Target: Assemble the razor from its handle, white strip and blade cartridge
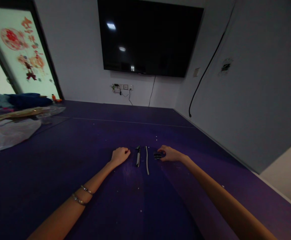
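Observation:
My left hand [120,156] rests on the purple surface as a loose fist, with nothing visible in it. Just right of it lies a slim black-and-silver object [137,158], shaped like a razor, its wider end pointing away from me. Beside that, a thin, slightly curved grey strip [147,160] lies lengthwise. My right hand [170,154] has its thumb and fingers closed at the right edge of a small flat dark piece [157,155], which lies on or just over the surface. The kind of this piece is too small to make out.
The purple surface [105,200] stretches to the wall, with small white specks. Clear plastic sheeting [15,133] and dark blue cloth [29,101] lie at the left. A television [150,36] hangs ahead, above sockets [125,87]. A black cable [207,70] runs down the right wall.

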`<state>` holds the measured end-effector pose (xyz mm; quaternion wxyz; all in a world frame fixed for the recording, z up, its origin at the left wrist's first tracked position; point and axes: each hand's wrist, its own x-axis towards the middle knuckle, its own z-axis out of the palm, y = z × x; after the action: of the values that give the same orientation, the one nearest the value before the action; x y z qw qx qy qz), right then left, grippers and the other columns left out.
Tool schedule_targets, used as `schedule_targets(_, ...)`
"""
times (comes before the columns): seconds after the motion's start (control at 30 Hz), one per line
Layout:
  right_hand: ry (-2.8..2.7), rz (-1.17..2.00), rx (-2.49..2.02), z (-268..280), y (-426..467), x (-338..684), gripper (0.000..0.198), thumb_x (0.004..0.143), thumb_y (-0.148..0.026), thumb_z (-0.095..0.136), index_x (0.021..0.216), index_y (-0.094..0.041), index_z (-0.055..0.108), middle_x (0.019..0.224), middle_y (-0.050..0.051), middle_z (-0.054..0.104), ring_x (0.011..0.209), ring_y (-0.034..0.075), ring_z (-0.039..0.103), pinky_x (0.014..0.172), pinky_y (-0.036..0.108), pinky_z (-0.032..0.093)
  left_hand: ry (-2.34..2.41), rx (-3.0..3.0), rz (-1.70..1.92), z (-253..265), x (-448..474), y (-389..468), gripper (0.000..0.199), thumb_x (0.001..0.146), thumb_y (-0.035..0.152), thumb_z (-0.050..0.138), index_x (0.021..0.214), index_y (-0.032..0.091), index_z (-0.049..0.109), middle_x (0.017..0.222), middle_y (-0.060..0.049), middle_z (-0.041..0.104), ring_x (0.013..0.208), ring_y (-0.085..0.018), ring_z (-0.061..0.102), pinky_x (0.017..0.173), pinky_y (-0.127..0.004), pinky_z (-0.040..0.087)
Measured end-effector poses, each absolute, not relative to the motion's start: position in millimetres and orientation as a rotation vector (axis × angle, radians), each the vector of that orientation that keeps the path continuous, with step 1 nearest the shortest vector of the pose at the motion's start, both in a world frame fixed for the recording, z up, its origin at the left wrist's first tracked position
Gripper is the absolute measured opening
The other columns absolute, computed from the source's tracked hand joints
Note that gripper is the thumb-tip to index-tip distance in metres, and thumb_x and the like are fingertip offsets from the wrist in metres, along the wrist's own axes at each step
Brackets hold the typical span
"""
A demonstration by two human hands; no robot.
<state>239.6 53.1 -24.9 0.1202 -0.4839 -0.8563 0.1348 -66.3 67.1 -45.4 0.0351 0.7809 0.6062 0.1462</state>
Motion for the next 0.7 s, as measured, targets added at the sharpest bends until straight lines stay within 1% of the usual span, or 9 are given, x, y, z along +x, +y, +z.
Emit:
schedule_targets(0.13,-2.493,0.424,-1.412,-27.7,55.3,240.0,0.047,0.062,-0.031,0.064,0.107,-0.020,0.060,0.099,0.006,0.057,0.086,0.019,0.054,0.076,0.028,0.042,1.865,2.423,0.438,-47.9,-66.4,69.6,0.037,0.085,0.039,0.036,0.078,0.022,0.067,0.083,-0.005,0.068,0.079,-0.020,0.062,0.064,-0.027,0.040)
schedule_targets(0.33,-2.526,0.452,-1.436,-26.3,57.6,236.6,0.050,0.063,-0.033,0.065,0.110,-0.019,0.059,0.100,0.007,0.053,0.088,0.018,0.053,0.078,0.030,0.042,1.861,2.436,0.429,-49.5,-67.2,71.0,0.037,0.085,0.039,0.035,0.078,0.022,0.067,0.082,-0.005,0.068,0.079,-0.020,0.061,0.065,-0.027,0.040)
schedule_targets(0.5,-2.541,0.480,-1.440,-22.0,56.6,234.0,0.047,0.064,-0.033,0.066,0.108,-0.020,0.059,0.098,0.006,0.052,0.088,0.018,0.052,0.079,0.029,0.042,1.862,2.413,0.429,-47.4,-67.1,69.3,0.037,0.085,0.039,0.035,0.078,0.022,0.067,0.082,-0.005,0.068,0.080,-0.020,0.062,0.063,-0.026,0.039)
schedule_targets(0.7,-2.552,0.492,-1.464,-18.4,55.4,232.9,0.048,0.064,-0.037,0.066,0.109,-0.021,0.059,0.097,0.006,0.052,0.086,0.018,0.052,0.078,0.030,0.041,1.862,2.414,0.442,-45.9,-66.0,67.7,0.036,0.085,0.039,0.036,0.077,0.022,0.067,0.083,-0.005,0.068,0.080,-0.020,0.062,0.063,-0.027,0.039)
